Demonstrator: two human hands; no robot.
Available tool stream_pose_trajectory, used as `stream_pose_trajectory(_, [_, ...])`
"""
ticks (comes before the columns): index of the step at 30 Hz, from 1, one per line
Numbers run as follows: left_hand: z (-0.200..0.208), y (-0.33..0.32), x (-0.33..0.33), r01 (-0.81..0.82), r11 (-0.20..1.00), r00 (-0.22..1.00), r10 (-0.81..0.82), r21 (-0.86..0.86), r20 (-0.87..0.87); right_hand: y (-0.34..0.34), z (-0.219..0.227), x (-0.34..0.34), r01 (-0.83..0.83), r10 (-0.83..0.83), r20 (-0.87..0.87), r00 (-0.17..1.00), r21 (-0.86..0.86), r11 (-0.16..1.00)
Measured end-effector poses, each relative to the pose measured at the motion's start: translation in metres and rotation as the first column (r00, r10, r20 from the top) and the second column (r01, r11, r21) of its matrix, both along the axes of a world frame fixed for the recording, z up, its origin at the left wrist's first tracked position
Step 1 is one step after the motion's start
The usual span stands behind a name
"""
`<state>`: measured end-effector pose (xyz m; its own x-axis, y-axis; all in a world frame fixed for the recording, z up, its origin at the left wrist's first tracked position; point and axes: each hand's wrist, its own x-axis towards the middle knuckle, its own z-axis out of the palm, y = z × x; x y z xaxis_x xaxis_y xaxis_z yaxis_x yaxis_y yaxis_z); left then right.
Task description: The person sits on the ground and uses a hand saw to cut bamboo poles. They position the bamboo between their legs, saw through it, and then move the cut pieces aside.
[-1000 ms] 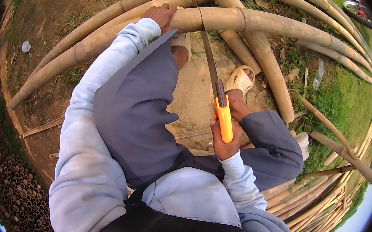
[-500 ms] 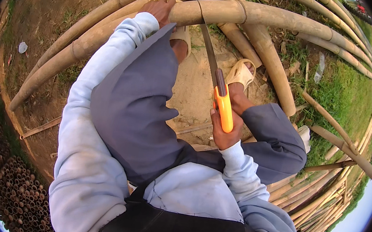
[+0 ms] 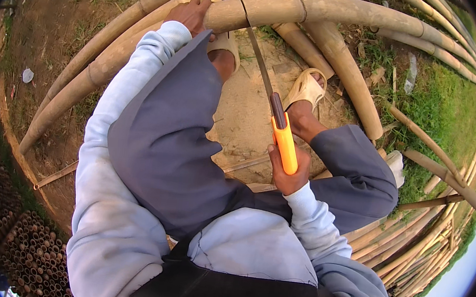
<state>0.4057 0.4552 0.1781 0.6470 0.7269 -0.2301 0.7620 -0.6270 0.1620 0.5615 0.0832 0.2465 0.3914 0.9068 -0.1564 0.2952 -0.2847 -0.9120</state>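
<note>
My right hand [image 3: 291, 174] is wrapped round the orange handle of a handsaw [image 3: 286, 148], held in front of my lap. Its long dark blade runs away from me and lies across a thick bamboo pole [image 3: 351, 14] close to the pole's left end. How deep the blade sits in the bamboo I cannot make out. My left hand [image 3: 188, 14] grips that left end, just left of the blade, with its fingers partly hidden. My left knee, in grey trousers, is raised right beside the left hand and the pole end.
Other bamboo poles [image 3: 104, 70] lie beneath and to the left; one slanting pole [image 3: 344, 73] passes under the held one. My sandalled right foot [image 3: 308, 89] rests near the blade. Long poles [image 3: 412, 254] are stacked at right, and cut bamboo pieces [image 3: 30, 248] are piled at lower left.
The saw has been drawn back a little toward me, its blade still across the pole. My left hand keeps its place at the pole end. The whole view has shifted slightly.
</note>
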Motion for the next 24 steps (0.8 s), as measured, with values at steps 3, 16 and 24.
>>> stream_pose_trajectory(3, [0.005,-0.001,0.002,0.0,1.0,1.0,0.0,0.0,-0.012,0.121,-0.055,0.016,-0.023,0.028,-0.032,0.999,0.131,0.991])
stream_pose_trajectory(16, [0.009,-0.008,0.002,-0.018,1.0,1.0,0.018,-0.004,-0.003,0.009,0.007,-0.003,0.009,-0.013,0.047,0.999,0.088,0.996])
stream_pose_trajectory(24, [0.014,-0.008,0.0,0.023,0.999,0.999,-0.024,0.034,0.037,0.098,-0.063,0.015,-0.014,0.027,-0.093,0.995,0.141,0.99])
